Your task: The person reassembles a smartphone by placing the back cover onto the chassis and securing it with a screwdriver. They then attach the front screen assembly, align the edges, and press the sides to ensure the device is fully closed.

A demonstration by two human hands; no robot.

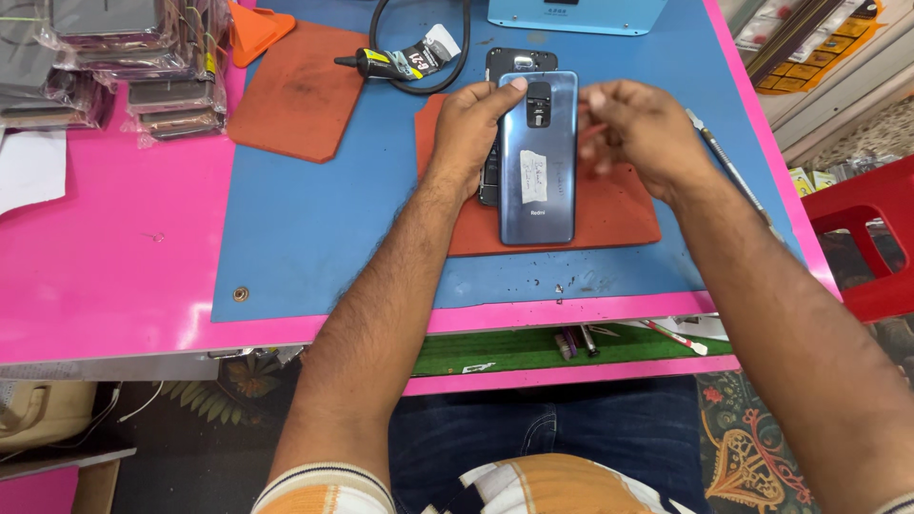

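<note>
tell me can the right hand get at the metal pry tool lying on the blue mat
Probably yes. The right hand hovers, motion-blurred, beside the phone back cover, and the metal pry tool lies just to its right on the blue mat with nothing between them.

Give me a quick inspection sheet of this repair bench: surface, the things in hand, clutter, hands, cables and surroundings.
Surface: pink table with blue mat and orange pads.
Job's things: blue phone back cover lying over an opened phone on an orange pad.
Clutter: glue tube, bagged parts, metal tool.
Hands: left hand grips the cover's upper edge; right hand blurred beside it.
Cables: black cable looped near the glue.
Surroundings: red stool, patterned floor.
</note>
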